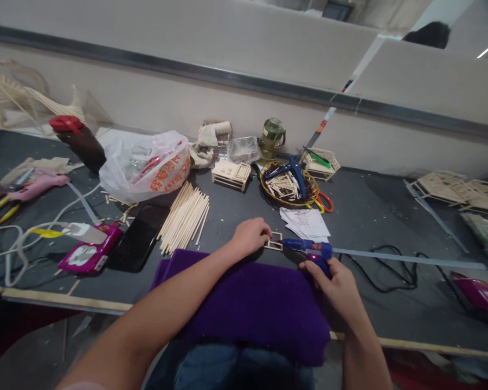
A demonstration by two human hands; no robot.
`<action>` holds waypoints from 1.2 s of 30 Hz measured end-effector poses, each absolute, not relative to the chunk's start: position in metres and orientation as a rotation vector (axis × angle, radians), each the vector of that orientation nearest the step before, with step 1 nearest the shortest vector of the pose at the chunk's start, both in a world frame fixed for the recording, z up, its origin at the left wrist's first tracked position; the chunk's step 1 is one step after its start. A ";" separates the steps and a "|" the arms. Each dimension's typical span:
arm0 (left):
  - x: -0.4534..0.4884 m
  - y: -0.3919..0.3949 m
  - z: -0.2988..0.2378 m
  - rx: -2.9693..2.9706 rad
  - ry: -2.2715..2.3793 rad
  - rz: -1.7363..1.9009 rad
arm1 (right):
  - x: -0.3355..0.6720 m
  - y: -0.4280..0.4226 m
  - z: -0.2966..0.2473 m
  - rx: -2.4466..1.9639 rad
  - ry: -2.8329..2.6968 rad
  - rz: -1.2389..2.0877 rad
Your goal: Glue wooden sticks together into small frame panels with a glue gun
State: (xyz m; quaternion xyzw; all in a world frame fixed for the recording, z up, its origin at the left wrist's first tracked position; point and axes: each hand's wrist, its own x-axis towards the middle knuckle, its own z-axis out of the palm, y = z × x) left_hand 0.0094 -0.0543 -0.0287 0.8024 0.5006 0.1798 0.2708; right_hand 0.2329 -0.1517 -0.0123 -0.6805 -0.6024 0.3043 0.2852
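My right hand point(338, 281) is wrapped round a blue hot glue gun point(315, 250), whose nozzle points left. A long translucent glue stick point(406, 258) runs rightward from the back of the gun. At the nozzle tip lies a small rectangular frame of thin wooden sticks point(275, 248). My left hand point(250, 237) has its fingers closed at the frame's left side, pinching it. Under my forearms a folded purple cloth point(252, 309) hangs over the table's front edge.
A bundle of wooden sticks point(185, 216), a black phone point(137, 238) and a plastic bag point(146, 168) are to the left. Behind are a basket point(264, 187) of stick pieces, papers point(306, 224) and a small stick model point(231, 174). A black cable point(394, 281) curls at right.
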 end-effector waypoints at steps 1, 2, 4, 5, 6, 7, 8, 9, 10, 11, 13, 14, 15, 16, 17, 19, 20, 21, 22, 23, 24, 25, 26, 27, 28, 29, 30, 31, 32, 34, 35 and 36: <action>0.009 -0.054 -0.028 2.163 1.345 0.485 | 0.233 -0.152 -0.012 -1.818 -1.594 0.823; 0.009 -0.055 -0.028 2.166 1.341 0.486 | 0.233 -0.152 -0.011 -1.813 -1.574 0.831; 0.009 -0.055 -0.029 2.169 1.334 0.490 | 0.233 -0.153 -0.011 -1.778 -1.515 0.834; 0.008 -0.054 -0.029 2.169 1.329 0.494 | 0.234 -0.153 -0.012 -1.751 -1.475 0.834; 0.008 -0.054 -0.030 2.169 1.323 0.499 | 0.236 -0.152 -0.013 -1.720 -1.425 0.831; 0.008 -0.054 -0.030 2.169 1.316 0.506 | 0.237 -0.151 -0.013 -1.688 -1.362 0.831; 0.008 -0.054 -0.031 2.168 1.307 0.517 | 0.239 -0.149 -0.013 -1.657 -1.289 0.837; 0.007 -0.054 -0.031 2.166 1.297 0.532 | 0.241 -0.147 -0.013 -1.629 -1.210 0.854; 0.007 -0.053 -0.031 2.164 1.285 0.550 | 0.244 -0.143 -0.012 -1.603 -1.131 0.881; 0.006 -0.053 -0.031 2.160 1.275 0.567 | 0.246 -0.140 -0.012 -1.578 -1.056 0.915; 0.004 -0.052 -0.029 2.143 1.255 0.593 | 0.252 -0.130 -0.010 -1.535 -0.938 1.005; 0.003 -0.052 -0.028 2.130 1.248 0.601 | 0.255 -0.125 -0.010 -1.521 -0.894 1.047; 0.002 -0.052 -0.026 2.116 1.243 0.607 | 0.258 -0.120 -0.011 -1.517 -0.857 1.087; 0.001 -0.051 -0.025 2.102 1.238 0.615 | 0.261 -0.116 -0.012 -1.519 -0.822 1.115; 0.000 -0.051 -0.023 2.091 1.233 0.625 | 0.263 -0.111 -0.015 -1.529 -0.795 1.132; -0.003 -0.050 -0.021 2.081 1.229 0.648 | 0.268 -0.106 -0.022 -1.566 -0.786 1.127; -0.004 -0.049 -0.020 2.081 1.229 0.655 | 0.270 -0.105 -0.025 -1.599 -0.811 1.089; -0.006 -0.048 -0.019 2.083 1.230 0.658 | 0.272 -0.105 -0.028 -1.651 -0.869 1.022; -0.008 -0.047 -0.019 2.083 1.234 0.657 | 0.273 -0.106 -0.028 -1.732 -0.961 0.924; -0.010 -0.046 -0.018 2.082 1.240 0.651 | 0.274 -0.107 -0.027 -1.842 -1.073 0.785; -0.012 -0.045 -0.018 2.078 1.248 0.642 | 0.273 -0.110 -0.024 -1.967 -1.189 0.604; -0.014 -0.044 -0.017 2.072 1.255 0.630 | 0.271 -0.112 -0.019 -2.081 -1.297 0.399; -0.016 -0.043 -0.017 2.067 1.258 0.613 | 0.268 -0.113 -0.013 -2.165 -1.375 0.199; -0.018 -0.042 -0.016 2.063 1.256 0.589 | 0.262 -0.114 -0.006 -2.185 -1.427 0.052; -0.019 -0.042 -0.015 2.063 1.245 0.557 | 0.254 -0.113 0.001 -2.140 -1.465 -0.016; -0.020 -0.042 -0.014 2.066 1.230 0.519 | 0.244 -0.111 0.007 -2.047 -1.525 0.028; -0.020 -0.043 -0.014 2.073 1.211 0.479 | 0.233 -0.107 0.012 -1.938 -1.594 0.136; -0.020 -0.044 -0.013 2.084 1.193 0.443 | 0.222 -0.103 0.015 -1.827 -1.679 0.275; -0.020 -0.045 -0.012 2.101 1.178 0.415 | 0.210 -0.098 0.017 -1.724 -1.778 0.402; -0.019 -0.047 -0.011 2.148 1.155 0.385 | 0.190 -0.090 0.014 -1.632 -1.920 0.529; -0.018 -0.048 -0.011 2.174 1.146 0.374 | 0.182 -0.087 0.010 -1.625 -1.968 0.537; -0.017 -0.049 -0.011 2.196 1.139 0.360 | 0.177 -0.084 0.005 -1.629 -2.006 0.518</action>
